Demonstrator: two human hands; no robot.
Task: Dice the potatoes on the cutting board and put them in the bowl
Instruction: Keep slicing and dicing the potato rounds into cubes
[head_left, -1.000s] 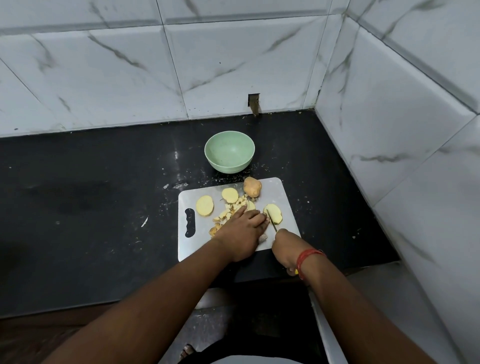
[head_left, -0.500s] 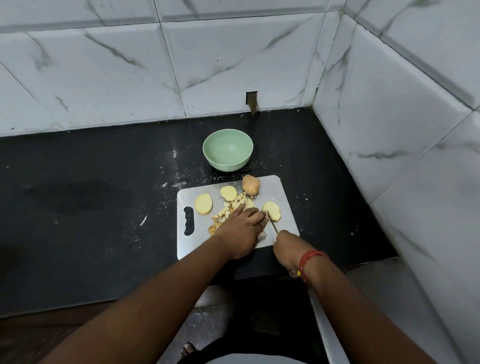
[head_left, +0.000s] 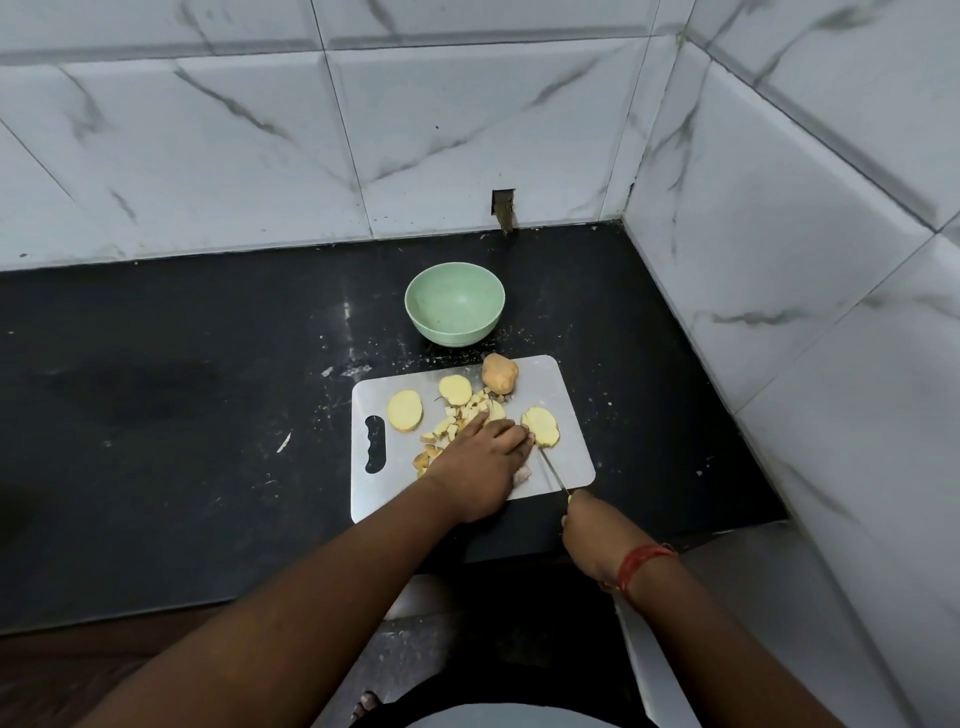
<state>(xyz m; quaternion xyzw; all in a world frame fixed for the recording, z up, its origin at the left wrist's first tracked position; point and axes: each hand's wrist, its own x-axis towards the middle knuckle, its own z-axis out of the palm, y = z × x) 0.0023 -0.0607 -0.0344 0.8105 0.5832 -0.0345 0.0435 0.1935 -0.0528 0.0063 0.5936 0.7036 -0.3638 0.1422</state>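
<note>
At frame centre the left hand (head_left: 480, 465) presses flat on potato slices (head_left: 540, 426) on the cutting board (head_left: 574, 457); the right hand (head_left: 589, 535) grips the knife (head_left: 553, 473). Slices look firm, wet, slippery: pin from above, fingertips back

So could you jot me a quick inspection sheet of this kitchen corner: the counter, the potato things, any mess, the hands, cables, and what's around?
Surface: black countertop, dusty with pale specks and smears.
Job's things: white cutting board holding round potato slices, a pile of diced pieces and one unpeeled potato; green bowl behind the board, nothing seen in it.
Clutter: small scraps beside the board.
Hands: left hand rests on pieces on the board; right hand grips a knife, blade by a slice.
Cables: nothing seen.
Surroundings: white marbled wall tiles, a small wall opening.
</note>
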